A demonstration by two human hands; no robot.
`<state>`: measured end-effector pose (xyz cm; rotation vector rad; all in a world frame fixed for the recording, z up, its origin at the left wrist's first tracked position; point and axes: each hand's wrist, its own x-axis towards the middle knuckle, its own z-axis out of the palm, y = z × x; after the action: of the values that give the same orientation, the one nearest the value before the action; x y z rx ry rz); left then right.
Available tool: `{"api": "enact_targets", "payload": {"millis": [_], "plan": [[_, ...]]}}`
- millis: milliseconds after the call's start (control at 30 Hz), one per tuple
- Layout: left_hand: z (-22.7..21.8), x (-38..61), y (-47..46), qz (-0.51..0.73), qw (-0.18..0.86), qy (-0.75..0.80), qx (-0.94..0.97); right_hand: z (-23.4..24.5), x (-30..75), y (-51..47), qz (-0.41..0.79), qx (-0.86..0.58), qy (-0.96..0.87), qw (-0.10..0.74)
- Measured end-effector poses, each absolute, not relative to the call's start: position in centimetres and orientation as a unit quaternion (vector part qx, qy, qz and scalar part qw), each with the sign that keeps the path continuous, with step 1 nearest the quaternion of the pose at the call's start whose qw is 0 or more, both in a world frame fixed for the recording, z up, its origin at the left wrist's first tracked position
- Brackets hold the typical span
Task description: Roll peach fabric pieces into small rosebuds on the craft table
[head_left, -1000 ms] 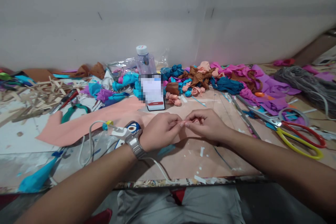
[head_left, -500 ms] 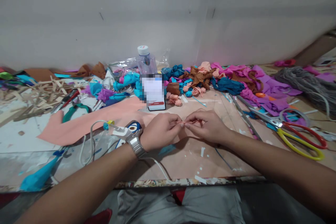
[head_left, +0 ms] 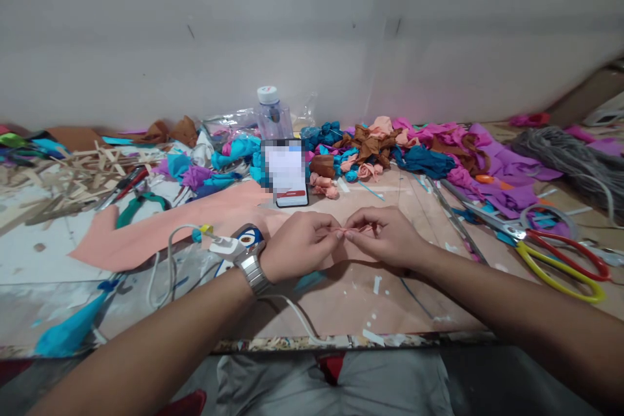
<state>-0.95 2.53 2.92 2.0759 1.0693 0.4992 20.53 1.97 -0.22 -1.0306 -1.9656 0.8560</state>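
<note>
Above the middle of the table, my left hand (head_left: pixel 305 244) and my right hand (head_left: pixel 390 237) meet fingertip to fingertip. Both pinch a thin piece of salmon-pink crepe paper (head_left: pixel 344 230), gathered between the thumbs and fingers; a bit of it shows under the right fingers. Much of the piece is hidden by my hands. A metal watch (head_left: pixel 253 273) is on my left wrist. Left of that wrist lies a long salmon sheet of crepe paper (head_left: pixel 160 224). Just beyond my hands a phone (head_left: pixel 293 198) stands upright, its screen partly blurred.
Crumpled crepe paper and paper roses (head_left: pixel 371 171) line the back, with a plastic bottle (head_left: pixel 269 114) behind the phone. Red-and-yellow-handled scissors (head_left: pixel 560 273) lie right, near grey cord (head_left: pixel 568 156). Wood sticks (head_left: pixel 92 166), green-handled pliers (head_left: pixel 136 207) and a white cable (head_left: pixel 170 260) are left.
My fingers have shifted slightly on the crepe paper, and a little more of it shows beneath the right fingers. The view has tilted slightly; the other things stay put.
</note>
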Motion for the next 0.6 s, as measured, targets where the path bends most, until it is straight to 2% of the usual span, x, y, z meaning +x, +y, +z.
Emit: {"api": "enact_targets", "payload": {"millis": [433, 600], "plan": [[2.53, -0.91, 2.57, 0.193, 0.389, 0.421, 0.796, -0.38, 20.59, 1.9, 0.306, -0.404, -0.784, 0.359], [2.47, -0.88, 2.76, 0.203, 0.401, 0.421, 0.788, -0.08, 20.68, 1.83, 0.236, -0.388, -0.816, 0.357]]}}
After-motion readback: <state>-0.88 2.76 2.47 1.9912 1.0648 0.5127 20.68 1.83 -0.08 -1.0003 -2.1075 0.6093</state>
